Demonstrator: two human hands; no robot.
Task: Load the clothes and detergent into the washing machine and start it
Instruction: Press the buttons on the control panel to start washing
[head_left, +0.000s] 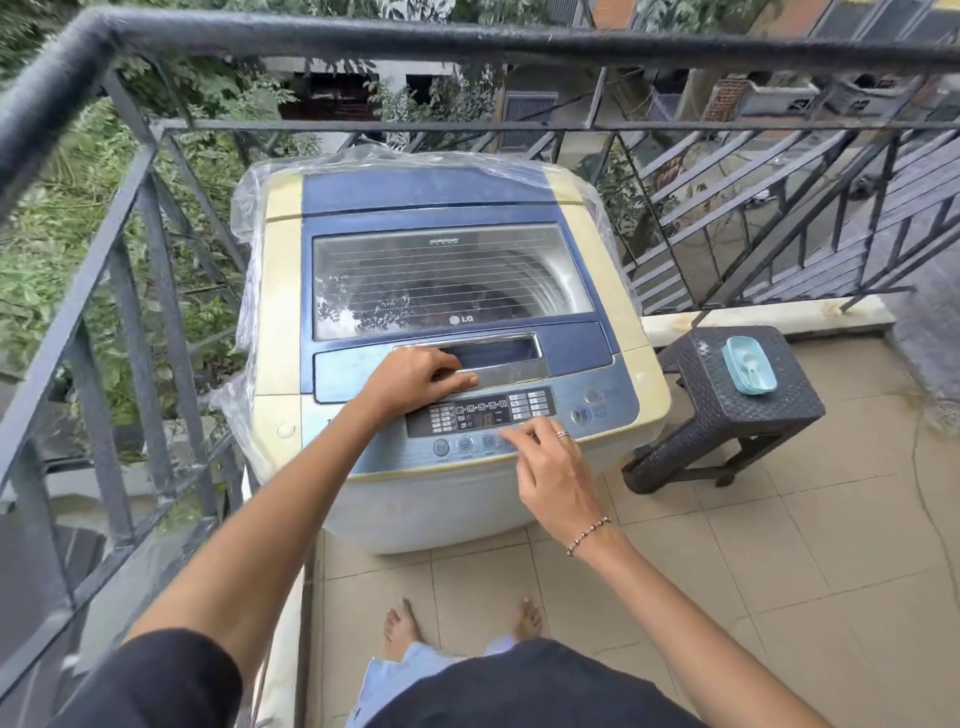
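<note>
The right hand (545, 457) is half open and holds nothing; its fingertips (524, 427) reach the row of round buttons (475, 443) under the lit display (483, 419). The left hand (421, 374) lies flat and empty on the lid handle (493, 361), just beyond the panel. To do this step well, I think one finger should press only one button, firmly, while the lid stays closed. Beyond the left hand, the washing machine (280, 291) shows "LG" on the lid; dark clothes (441, 299) seem to be inside. The display digits look like "18".

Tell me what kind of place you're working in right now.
Most likely an upper-floor home balcony. A black metal railing encloses it, trees and neighbouring buildings lie beyond and below, and a top-load washing machine stands on the tiled floor beside a wicker stool.
</note>
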